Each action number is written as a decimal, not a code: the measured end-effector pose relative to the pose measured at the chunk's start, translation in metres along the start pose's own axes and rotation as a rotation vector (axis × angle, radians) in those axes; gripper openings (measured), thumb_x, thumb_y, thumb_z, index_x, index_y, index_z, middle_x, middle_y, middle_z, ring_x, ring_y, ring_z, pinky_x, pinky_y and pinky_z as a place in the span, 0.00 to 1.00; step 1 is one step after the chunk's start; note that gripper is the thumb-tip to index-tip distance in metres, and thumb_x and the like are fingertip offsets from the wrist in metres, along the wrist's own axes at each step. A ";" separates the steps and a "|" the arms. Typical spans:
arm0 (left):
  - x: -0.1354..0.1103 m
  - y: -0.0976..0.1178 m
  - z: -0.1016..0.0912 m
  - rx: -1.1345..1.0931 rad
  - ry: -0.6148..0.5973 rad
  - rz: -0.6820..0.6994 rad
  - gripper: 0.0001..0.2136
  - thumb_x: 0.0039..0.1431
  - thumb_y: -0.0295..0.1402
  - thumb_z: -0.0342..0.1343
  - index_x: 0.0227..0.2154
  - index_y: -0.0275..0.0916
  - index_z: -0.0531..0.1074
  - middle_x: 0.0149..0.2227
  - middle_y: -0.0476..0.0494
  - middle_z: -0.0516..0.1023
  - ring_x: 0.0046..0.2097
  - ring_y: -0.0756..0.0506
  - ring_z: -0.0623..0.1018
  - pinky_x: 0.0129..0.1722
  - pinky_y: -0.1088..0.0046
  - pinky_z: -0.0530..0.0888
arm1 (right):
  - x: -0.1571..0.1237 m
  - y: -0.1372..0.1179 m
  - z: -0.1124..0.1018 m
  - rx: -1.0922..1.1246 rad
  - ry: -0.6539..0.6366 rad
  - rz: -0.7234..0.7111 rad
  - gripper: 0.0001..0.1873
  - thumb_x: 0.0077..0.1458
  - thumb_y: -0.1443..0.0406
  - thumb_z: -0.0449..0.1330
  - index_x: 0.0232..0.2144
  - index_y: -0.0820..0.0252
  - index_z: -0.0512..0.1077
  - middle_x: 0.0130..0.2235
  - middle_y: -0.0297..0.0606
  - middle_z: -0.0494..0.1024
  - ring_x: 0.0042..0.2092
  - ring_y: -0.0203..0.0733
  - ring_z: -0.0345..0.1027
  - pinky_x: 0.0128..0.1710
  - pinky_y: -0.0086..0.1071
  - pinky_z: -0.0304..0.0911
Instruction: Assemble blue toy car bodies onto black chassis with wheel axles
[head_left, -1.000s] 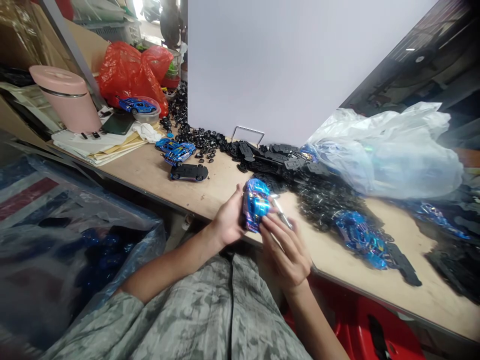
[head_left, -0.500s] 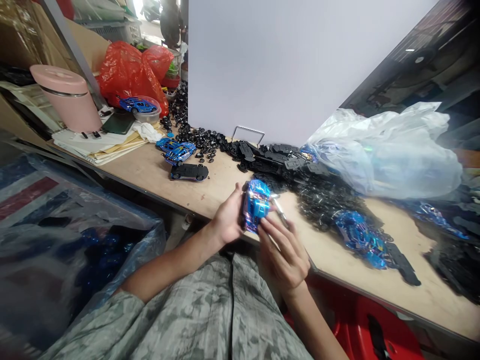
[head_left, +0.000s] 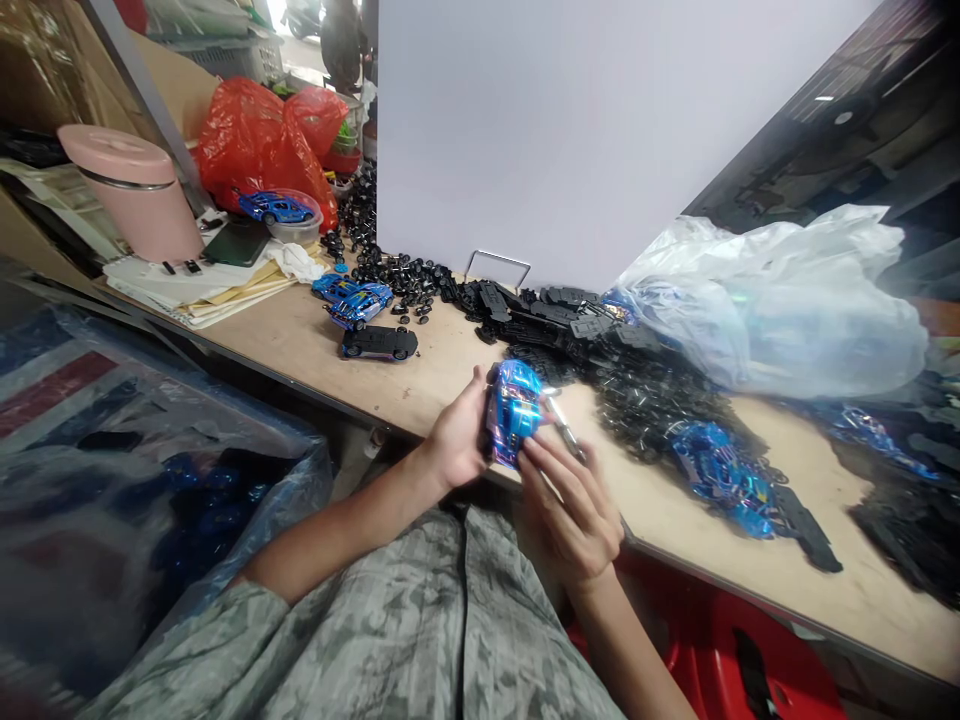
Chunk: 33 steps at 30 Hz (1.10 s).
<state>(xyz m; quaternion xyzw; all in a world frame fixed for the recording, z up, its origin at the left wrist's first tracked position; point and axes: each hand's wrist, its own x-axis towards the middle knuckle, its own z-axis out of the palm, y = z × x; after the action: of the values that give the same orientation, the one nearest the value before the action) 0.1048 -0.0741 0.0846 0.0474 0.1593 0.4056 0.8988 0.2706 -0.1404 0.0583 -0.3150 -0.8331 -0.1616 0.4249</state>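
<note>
A shiny blue toy car (head_left: pixel 511 409) is held above the near edge of the wooden table (head_left: pixel 315 345). My left hand (head_left: pixel 454 436) grips its left side with the fingers wrapped round it. My right hand (head_left: pixel 571 503) presses against the car's right side and is closed round a thin metal tool (head_left: pixel 562 424) that points up and away from me. On the table behind lie two more blue cars (head_left: pixel 354 298) and a black car chassis (head_left: pixel 377 343).
A heap of black wheels and chassis parts (head_left: pixel 600 350) spreads across the table's middle. Loose blue car bodies (head_left: pixel 720 478) lie at the right under a clear plastic bag (head_left: pixel 772 300). A white board (head_left: pixel 570 130) stands behind. At the left sit a pink container (head_left: pixel 131 190), papers and red bags.
Both hands stay on the blue car with only slight shifts; my right hand has moved a little along its side.
</note>
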 end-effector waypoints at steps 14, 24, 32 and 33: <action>-0.001 0.000 -0.001 0.037 -0.023 0.002 0.39 0.73 0.54 0.27 0.65 0.25 0.66 0.50 0.24 0.82 0.45 0.36 0.84 0.47 0.63 0.76 | -0.001 0.001 0.001 0.005 -0.002 0.014 0.20 0.60 0.76 0.62 0.53 0.59 0.77 0.50 0.47 0.85 0.55 0.52 0.79 0.64 0.57 0.64; -0.001 0.000 0.000 -0.014 0.011 0.050 0.35 0.74 0.52 0.32 0.66 0.29 0.66 0.50 0.27 0.83 0.48 0.35 0.84 0.51 0.60 0.76 | 0.002 -0.003 0.006 -0.011 0.038 0.052 0.22 0.59 0.76 0.62 0.54 0.57 0.77 0.49 0.45 0.85 0.53 0.50 0.80 0.64 0.55 0.64; -0.001 0.000 0.003 0.026 0.082 0.050 0.37 0.74 0.52 0.30 0.64 0.25 0.68 0.47 0.26 0.84 0.46 0.37 0.85 0.51 0.62 0.76 | 0.003 -0.001 0.010 -0.015 0.098 0.104 0.21 0.59 0.76 0.64 0.53 0.55 0.77 0.49 0.43 0.85 0.52 0.50 0.81 0.64 0.54 0.65; -0.001 0.000 0.002 0.027 0.086 0.056 0.37 0.74 0.52 0.31 0.64 0.25 0.67 0.47 0.26 0.84 0.46 0.37 0.85 0.51 0.62 0.76 | 0.003 -0.001 0.010 -0.020 0.101 0.099 0.21 0.59 0.76 0.64 0.53 0.55 0.78 0.49 0.42 0.85 0.52 0.50 0.81 0.64 0.54 0.65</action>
<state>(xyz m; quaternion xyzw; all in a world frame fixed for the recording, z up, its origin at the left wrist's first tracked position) 0.1055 -0.0746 0.0870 0.0464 0.2017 0.4301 0.8787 0.2622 -0.1340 0.0550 -0.3514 -0.7925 -0.1642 0.4706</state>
